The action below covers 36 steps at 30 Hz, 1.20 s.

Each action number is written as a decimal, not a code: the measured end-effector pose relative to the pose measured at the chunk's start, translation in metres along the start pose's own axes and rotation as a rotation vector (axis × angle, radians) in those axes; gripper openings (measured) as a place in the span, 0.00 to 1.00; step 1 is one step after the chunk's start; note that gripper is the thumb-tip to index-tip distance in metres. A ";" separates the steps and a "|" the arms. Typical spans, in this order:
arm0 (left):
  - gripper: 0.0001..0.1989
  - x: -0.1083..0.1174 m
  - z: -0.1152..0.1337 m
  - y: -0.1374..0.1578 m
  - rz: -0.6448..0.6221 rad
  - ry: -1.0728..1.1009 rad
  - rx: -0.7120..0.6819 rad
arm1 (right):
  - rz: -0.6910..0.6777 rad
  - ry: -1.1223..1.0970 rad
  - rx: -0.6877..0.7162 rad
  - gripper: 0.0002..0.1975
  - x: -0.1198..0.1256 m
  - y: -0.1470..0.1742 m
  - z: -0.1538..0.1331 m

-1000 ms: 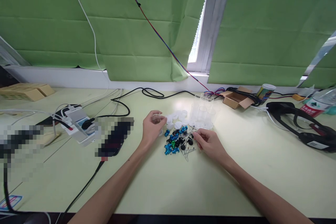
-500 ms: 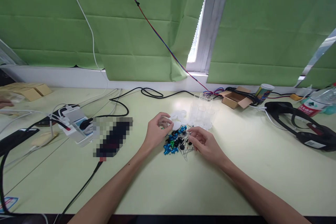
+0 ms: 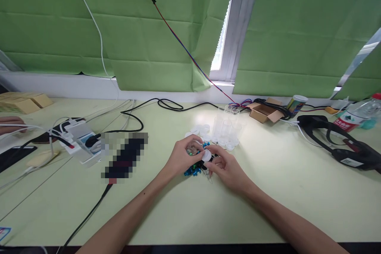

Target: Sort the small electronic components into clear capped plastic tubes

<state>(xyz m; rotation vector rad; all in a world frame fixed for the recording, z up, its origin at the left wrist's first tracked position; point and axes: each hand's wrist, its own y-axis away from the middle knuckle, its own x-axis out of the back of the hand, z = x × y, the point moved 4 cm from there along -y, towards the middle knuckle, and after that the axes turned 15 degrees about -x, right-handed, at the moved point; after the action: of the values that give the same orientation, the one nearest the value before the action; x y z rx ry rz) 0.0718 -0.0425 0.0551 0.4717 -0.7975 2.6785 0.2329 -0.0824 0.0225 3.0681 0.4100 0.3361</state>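
My left hand (image 3: 186, 154) is curled around a clear plastic tube (image 3: 193, 151). A round white lid (image 3: 206, 155) shows at the tube's right end, between my two hands. My right hand (image 3: 226, 166) has its thumb and fingers closed about this lid. Whether the lid is seated on the tube I cannot tell. Beneath my hands lies a pile of small electronic parts, including blue terminal-like pieces (image 3: 193, 171), black pieces and thin wire leads, partly hidden by my fingers. Several clear tubes (image 3: 226, 127) stand just behind, beside loose white lids (image 3: 204, 128).
To the left are a white power strip (image 3: 83, 141), tangled cables and a pixelated dark device (image 3: 125, 158). Another person's hand (image 3: 12, 125) is at the far left. An open cardboard box (image 3: 264, 111), a black headset (image 3: 342, 143) and a plastic bottle (image 3: 357, 115) sit on the right.
My right hand has moved from the parts pile to the white lid. My left hand has come slightly right and nearer with the tube. The other person's hand reaches further in.
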 end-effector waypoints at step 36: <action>0.11 0.001 -0.024 -0.003 0.035 -0.043 -0.027 | 0.205 -0.138 0.054 0.18 0.023 -0.006 0.001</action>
<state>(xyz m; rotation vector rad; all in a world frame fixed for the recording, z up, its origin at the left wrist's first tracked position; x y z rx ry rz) 0.0667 -0.0261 0.0376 0.5143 -0.8611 2.6941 0.2529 -0.0706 0.0263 3.1668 0.1003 0.1174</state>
